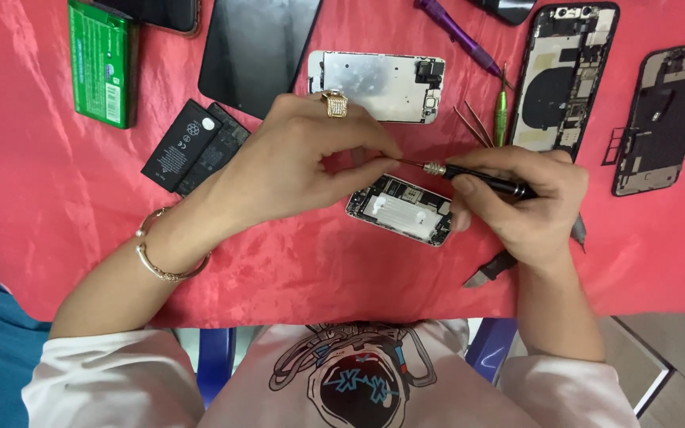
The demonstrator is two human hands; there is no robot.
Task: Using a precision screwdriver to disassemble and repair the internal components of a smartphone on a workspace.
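Note:
My right hand (529, 202) grips a black precision screwdriver (485, 181) held level, its thin tip pointing left. My left hand (303, 162), wearing a gold ring and a bracelet, pinches the screwdriver's tip between thumb and fingers. Just below the tip lies an opened phone body (404, 210) with a white plate inside, on the red cloth (57, 206). Metal tweezers (491, 269) stick out under my right hand.
Around lie a green battery (103, 63), a black battery (188, 147), a dark screen panel (255, 47), a silver display backplate (378, 83), two opened phone housings (566, 75) (663, 119), a purple tool (457, 33) and thin green-handled picks (499, 111). The table edge runs near my chest.

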